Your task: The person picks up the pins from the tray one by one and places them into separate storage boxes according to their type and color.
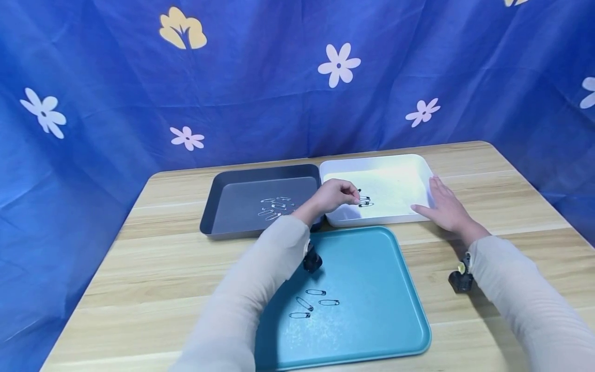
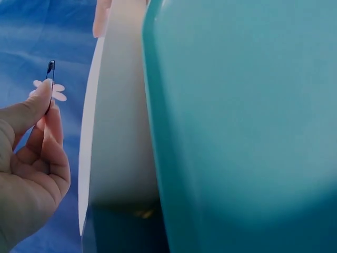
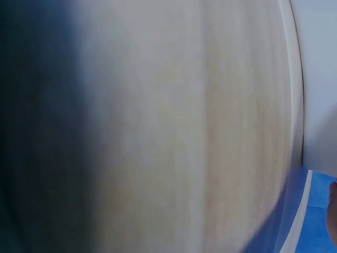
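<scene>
My left hand (image 1: 338,194) is over the left part of the white tray (image 1: 400,204). Between its thumb and fingers it pinches a black safety pin (image 2: 51,79), which shows upright in the left wrist view. Below that hand, black safety pins (image 1: 365,204) lie in the white tray. My right hand (image 1: 443,206) rests at the white tray's right edge with fingers extended and thumb apart. Several black safety pins (image 1: 316,292) lie spread on the teal tray (image 1: 372,330). Silver safety pins (image 1: 274,206) lie grouped in the dark grey tray (image 1: 232,206).
The wooden table (image 1: 139,279) carries all three trays. Dark grey and white trays stand side by side at the back, with the teal one in front. A blue flowered cloth (image 1: 260,77) hangs behind. My left forearm (image 1: 251,289) crosses the teal tray's left side.
</scene>
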A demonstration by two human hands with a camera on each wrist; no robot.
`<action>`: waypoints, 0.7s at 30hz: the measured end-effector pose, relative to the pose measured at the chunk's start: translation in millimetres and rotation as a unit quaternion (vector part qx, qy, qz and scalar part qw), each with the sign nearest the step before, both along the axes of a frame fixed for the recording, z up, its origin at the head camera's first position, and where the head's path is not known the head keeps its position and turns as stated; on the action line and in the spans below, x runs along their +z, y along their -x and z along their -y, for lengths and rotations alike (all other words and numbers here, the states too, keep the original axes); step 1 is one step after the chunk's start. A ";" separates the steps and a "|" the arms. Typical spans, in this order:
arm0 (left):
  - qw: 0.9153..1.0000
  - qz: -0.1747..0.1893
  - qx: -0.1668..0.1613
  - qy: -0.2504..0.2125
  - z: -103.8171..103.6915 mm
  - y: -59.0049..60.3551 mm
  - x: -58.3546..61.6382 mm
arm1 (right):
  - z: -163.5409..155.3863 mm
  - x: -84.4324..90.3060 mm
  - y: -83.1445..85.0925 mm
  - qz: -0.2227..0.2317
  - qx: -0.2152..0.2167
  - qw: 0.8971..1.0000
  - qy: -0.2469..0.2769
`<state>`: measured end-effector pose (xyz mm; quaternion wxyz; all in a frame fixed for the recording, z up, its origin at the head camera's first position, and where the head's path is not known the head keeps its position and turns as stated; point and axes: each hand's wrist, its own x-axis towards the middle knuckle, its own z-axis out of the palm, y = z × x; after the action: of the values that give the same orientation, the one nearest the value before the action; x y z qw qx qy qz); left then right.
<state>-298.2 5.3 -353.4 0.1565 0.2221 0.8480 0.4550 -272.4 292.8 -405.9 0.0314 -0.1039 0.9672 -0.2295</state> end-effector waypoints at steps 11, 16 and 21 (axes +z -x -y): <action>0.997 -0.013 0.048 0.052 -37.7 16.5 -15.4 | 0.4 1.2 0.7 -0.008 0.004 1.000 -0.003; 0.993 -0.020 0.082 0.077 -49.0 19.7 -20.4 | 1.2 1.9 0.8 -0.008 0.004 1.000 -0.004; 0.989 -0.035 0.103 0.104 -55.5 22.9 -24.8 | 0.0 1.4 0.7 -0.008 0.002 1.000 -0.009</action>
<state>-321.1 60.8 -378.2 0.1009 0.1316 0.9140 0.3702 -273.1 292.8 -404.5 0.0252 -0.1073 0.9692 -0.2201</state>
